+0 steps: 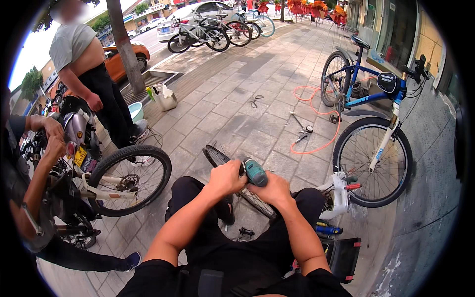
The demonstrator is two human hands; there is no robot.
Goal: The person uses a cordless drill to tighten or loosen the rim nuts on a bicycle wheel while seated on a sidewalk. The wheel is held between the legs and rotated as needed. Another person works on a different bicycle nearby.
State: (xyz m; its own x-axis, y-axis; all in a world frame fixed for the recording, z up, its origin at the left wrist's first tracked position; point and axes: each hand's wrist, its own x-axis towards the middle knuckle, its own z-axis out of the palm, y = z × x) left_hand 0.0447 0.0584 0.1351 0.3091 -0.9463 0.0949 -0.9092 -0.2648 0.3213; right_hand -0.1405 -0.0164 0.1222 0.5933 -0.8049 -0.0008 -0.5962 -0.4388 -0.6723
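Note:
A bicycle wheel point(216, 155) without a tyre is between my knees, partly covered by my hands. Above it, my right hand point(273, 189) is closed around a teal and black power drill point(255, 173). My left hand point(225, 177) is closed too, beside the drill's front end and over the wheel. What its fingers grip is hidden. On the paving below, near my left foot, lies a small black wheel hub point(246, 231).
A blue bicycle point(363, 101) stands at the right wall, an orange hose point(324, 147) and pump gauge point(309, 129) beside it. At left, a bare-armed person holds hands together near a bicycle's tyred wheel point(167, 171); another person point(81, 64) stands behind. A black toolbox point(344, 258) is by my right.

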